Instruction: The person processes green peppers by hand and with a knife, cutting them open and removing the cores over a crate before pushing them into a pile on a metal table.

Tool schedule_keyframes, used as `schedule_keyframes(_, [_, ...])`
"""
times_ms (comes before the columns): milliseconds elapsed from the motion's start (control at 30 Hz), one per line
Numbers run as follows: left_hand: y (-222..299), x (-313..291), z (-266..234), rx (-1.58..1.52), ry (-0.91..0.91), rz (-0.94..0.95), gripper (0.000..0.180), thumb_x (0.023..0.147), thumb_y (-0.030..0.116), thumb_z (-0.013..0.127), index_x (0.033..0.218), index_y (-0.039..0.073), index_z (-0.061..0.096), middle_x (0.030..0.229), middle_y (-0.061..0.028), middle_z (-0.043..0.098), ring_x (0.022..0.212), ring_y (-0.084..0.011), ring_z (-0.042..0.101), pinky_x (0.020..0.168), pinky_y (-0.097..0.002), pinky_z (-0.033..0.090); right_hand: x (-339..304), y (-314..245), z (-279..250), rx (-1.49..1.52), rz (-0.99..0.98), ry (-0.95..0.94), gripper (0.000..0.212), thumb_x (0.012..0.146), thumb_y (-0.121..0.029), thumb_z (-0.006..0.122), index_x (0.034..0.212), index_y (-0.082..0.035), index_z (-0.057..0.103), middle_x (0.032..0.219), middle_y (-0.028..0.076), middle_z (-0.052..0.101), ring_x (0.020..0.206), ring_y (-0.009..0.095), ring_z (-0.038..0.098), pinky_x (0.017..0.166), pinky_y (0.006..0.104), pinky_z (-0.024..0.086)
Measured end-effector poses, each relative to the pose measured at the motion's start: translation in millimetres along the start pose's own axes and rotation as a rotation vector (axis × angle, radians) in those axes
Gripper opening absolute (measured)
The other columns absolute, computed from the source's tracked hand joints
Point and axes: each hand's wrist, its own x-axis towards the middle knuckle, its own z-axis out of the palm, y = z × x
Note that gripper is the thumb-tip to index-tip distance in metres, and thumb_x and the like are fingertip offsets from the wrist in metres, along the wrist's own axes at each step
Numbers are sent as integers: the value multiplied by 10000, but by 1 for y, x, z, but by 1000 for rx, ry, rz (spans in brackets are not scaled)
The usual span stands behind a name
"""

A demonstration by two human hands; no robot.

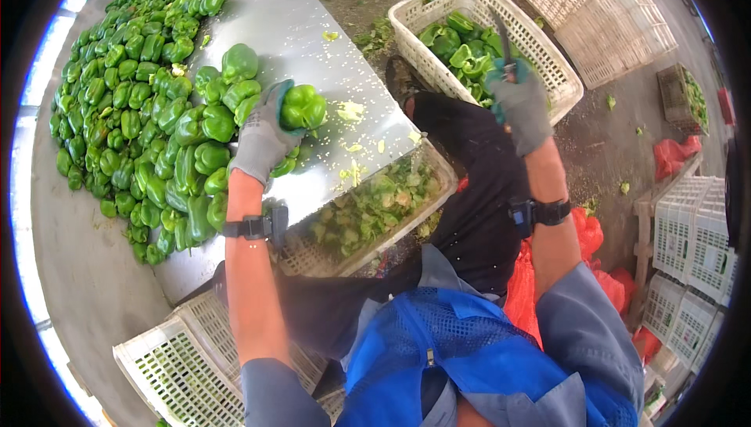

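Note:
My left hand (pixel 264 136), in a grey and teal glove, is closed round a green bell pepper (pixel 303 108) above the metal table (pixel 313 28). Beside it a large heap of whole green bell peppers (pixel 149 114) covers the table's left side. My right hand (pixel 522 106), gloved the same way, grips a knife (pixel 501 34) whose blade points up and away from me. That hand is over the near right part of a white plastic crate (pixel 563 75), which holds cut green peppers (pixel 463 51). Pale scraps and seeds (pixel 350 111) lie on the metal near the held pepper.
Below the table's edge, a crate (pixel 446 180) holds pepper cores and trimmings. White crates stand at the far right (pixel 610 28), right (pixel 688 231) and lower left (pixel 188 364). A red mesh sack (pixel 524 278) lies by my right leg. Scraps litter the floor (pixel 594 145).

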Motion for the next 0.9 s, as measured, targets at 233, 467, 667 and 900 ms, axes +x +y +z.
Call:
schedule_keyframes(233, [45,-30,25,-201,144,-238,915,793,381,962,1529,0,574,1382,-287,677,1283,-428,686,1134,-493,552,-94,-32,50,425,130,-499,419,1008,-155,745,1400,-25,670,934,6,630,695,91,583,627,268,500])
schedule_keyframes(467, [104,-80,80,-237,412,-285,918,818,281,956,1553,-53,519,1396,-308,636,1270,-466,659,1110,-513,542,-156,-30,90,-61,-327,-505,251,968,-207,730,1135,-28,672,832,262,696,850,423,732,759,497,573])
schedule_keyframes(667, [106,-80,86,-225,406,-292,955,831,297,947,1592,-49,486,1456,-313,611,1340,-465,621,1169,-498,519,-168,-9,115,-217,-346,-579,214,945,-157,706,1098,-24,638,928,266,721,929,481,728,828,563,554])
schedule_keyframes(900, [101,-82,91,-201,417,-243,974,855,309,913,1614,-52,422,1468,-334,592,1343,-509,591,1184,-531,497,-160,-7,136,-337,-404,-565,290,978,-191,676,1131,50,624,999,278,764,1001,437,765,916,524,611])
